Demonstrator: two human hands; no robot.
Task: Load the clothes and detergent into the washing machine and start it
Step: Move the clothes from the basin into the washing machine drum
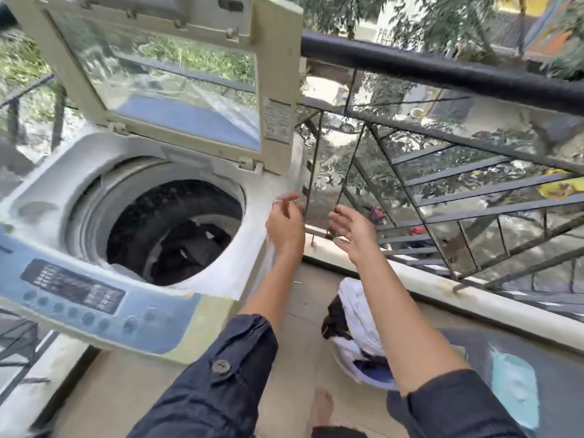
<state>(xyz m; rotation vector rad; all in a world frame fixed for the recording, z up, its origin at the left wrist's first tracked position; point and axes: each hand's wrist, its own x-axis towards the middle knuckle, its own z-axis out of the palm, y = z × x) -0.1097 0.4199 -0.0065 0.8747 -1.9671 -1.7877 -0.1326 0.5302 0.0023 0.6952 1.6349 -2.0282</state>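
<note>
the washing machine [136, 216] stands on a balcony with its lid [177, 74] propped upright at the back, which leaves the round drum mouth clear for loading from above. some dark clothes [189, 248] already lie at the bottom of the drum, so loading looks begun but not finished. the rest of the laundry, a heap of white and dark pieces [354, 314], sits in a pale basket [373, 379] on the floor to the right of the machine, just under the right forearm, within easy reach for lifting straight across into the drum. both hands are empty and loose: the left hand [284, 226] hangs over the right rim of the machine with fingers slack and slightly spread, a ring showing on one finger, and the right hand [350, 226] is out past the machine's edge near the railing [442, 71], palm turned inward, fingers released and holding nothing. neither grips any cloth. their place between drum and basket suggests they are about to go down for another piece, though that is only a guess. the control panel [76, 289] with its row of buttons faces the person at the front, untouched. no detergent can be made out with any certainty; a pale blue thing at the lower right is too blurred to name. the frame is smeared by motion, so fine detail is unsure.
</note>
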